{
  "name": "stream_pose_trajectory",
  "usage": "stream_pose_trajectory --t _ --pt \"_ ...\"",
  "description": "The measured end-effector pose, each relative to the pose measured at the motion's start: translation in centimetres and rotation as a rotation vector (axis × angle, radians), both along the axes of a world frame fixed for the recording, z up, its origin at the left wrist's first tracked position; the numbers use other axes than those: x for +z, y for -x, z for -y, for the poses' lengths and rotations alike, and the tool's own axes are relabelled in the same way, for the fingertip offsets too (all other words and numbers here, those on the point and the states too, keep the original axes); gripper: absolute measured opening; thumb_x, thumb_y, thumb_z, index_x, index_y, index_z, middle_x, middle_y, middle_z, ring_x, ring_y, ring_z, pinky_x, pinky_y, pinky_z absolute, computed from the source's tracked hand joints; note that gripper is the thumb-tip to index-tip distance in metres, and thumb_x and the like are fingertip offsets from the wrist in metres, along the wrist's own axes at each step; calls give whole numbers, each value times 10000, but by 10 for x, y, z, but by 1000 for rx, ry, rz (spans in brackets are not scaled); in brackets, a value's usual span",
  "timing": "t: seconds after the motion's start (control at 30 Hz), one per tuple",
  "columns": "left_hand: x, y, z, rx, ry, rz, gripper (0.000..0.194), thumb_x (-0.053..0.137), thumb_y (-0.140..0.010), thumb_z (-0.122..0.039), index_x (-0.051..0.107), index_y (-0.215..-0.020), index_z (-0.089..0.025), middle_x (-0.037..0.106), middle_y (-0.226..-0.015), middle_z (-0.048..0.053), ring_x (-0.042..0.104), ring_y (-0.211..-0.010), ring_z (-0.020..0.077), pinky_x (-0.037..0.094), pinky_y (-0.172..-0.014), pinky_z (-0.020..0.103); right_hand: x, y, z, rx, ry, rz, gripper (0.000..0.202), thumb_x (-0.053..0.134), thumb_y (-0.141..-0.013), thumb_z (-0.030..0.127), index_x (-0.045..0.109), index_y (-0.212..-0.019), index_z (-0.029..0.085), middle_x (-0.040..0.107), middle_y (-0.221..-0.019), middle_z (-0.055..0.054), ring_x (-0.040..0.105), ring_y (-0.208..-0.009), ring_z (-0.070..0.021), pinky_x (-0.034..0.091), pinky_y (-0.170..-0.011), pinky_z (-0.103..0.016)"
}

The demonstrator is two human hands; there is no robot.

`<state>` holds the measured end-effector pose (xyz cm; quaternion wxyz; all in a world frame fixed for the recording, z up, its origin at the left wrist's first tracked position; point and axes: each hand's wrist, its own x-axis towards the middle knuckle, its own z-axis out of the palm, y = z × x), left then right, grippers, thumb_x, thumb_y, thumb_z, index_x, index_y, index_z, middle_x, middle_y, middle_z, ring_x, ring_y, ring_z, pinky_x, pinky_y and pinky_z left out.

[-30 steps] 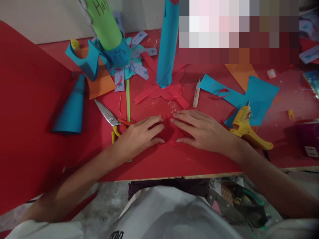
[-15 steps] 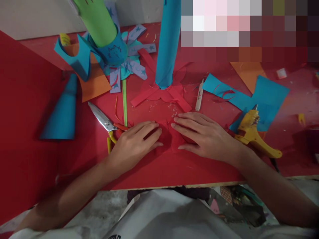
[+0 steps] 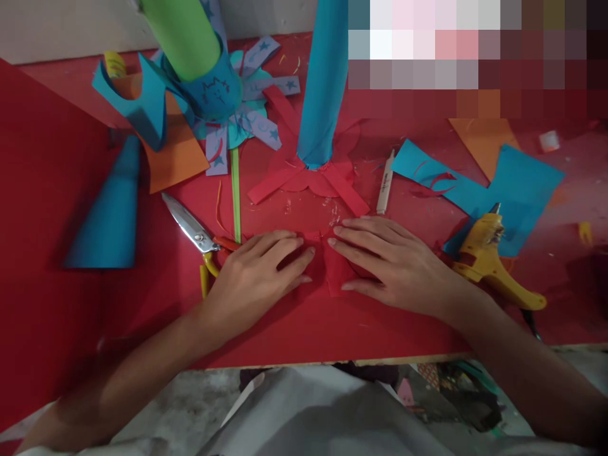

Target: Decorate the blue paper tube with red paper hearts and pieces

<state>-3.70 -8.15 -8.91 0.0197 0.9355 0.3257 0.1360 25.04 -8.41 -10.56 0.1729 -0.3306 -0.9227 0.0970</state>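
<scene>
Red paper pieces (image 3: 336,272) lie between my hands on the red tabletop, hard to tell apart from it. My left hand (image 3: 268,263) rests on the left side of this paper with its fingers apart and slightly bent. From the right, my right hand (image 3: 384,259) presses its spread fingers on the paper. The fingertips of the two hands stay apart, with a narrow gap of red paper between them. Scissors (image 3: 192,234) with orange and yellow handles lie partly beneath my left hand. Past my fingers, a blue paper tube (image 3: 323,95) stands on a red flower-shaped base (image 3: 308,180).
A yellow glue gun (image 3: 494,259) lies beside my right forearm, near blue paper (image 3: 532,177) and a marker (image 3: 386,183). At left are a blue cone (image 3: 111,221), orange paper (image 3: 175,152) and a green tube (image 3: 185,38) in a blue collar. The table edge (image 3: 308,365) runs in front of me.
My hands keep nearly the same place on the red paper, with the left fingers slightly further right. The view has shifted a little. Nothing is taken hold of or let go.
</scene>
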Motion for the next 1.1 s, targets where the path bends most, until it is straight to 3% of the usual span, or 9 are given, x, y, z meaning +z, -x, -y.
stream_pose_trajectory --t 0.23,0.5,1.1 --pt "-5 2 -1 -1 47 57 277 653 -1046 -275 720 -1291 -164 763 -1200 97 731 -1177 287 645 -985 462 -1 0 1 -13 19 -1 516 621 -1055 472 685 -1430 122 715 -1440 -182 636 -1382 -361 524 -1180 -573" --pt "-3 0 -3 -2 30 67 297 673 -1036 -280 695 -1287 -123 780 -1183 105 746 -1136 286 654 -974 449 -1 0 0 2 29 -2 531 640 -1043 462 680 -1434 104 709 -1439 -199 619 -1400 -367 506 -1197 -582" --pt "-4 -2 -6 1 -11 52 232 674 -1038 -272 730 -1236 -164 780 -1155 91 752 -1090 261 650 -917 413 1 2 0 1 12 25 486 599 -1067 449 682 -1437 145 712 -1449 -172 614 -1412 -347 493 -1211 -570"
